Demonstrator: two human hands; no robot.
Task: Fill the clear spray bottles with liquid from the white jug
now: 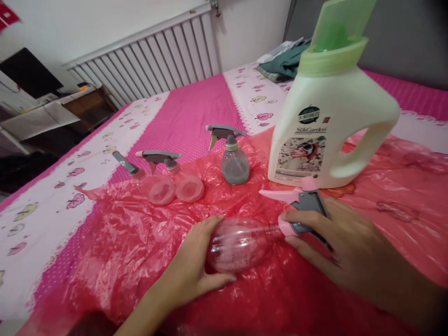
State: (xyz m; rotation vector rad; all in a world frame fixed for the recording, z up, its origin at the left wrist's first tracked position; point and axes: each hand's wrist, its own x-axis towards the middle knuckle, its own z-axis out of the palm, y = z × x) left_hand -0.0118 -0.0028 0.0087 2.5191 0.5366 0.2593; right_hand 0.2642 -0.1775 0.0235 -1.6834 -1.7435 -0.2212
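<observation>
A clear spray bottle (pixel 240 245) lies on its side on red plastic sheeting (pixel 140 242), its neck pointing right. My left hand (pixel 191 266) is wrapped round the bottle's base. At the neck, my right hand (pixel 345 252) grips a pink and grey trigger sprayer head (pixel 310 205) by its pink collar. The head is at the mouth of the bottle; I cannot tell whether it is screwed on. Beyond my hands stands a small round spray bottle (pixel 235 167) with dark liquid and a grey head. A large white detergent jug (pixel 332 112) with a green cap rises behind my right hand.
Two more spray bottles with grey heads (pixel 172 161) (pixel 128 164) sit at left on the sheeting. Under it is a bed with a pink patterned sheet (pixel 196 107). Folded clothes (pixel 289 60) lie at the back, near a white radiator (pixel 150 56). A desk (pixel 70 109) stands far left.
</observation>
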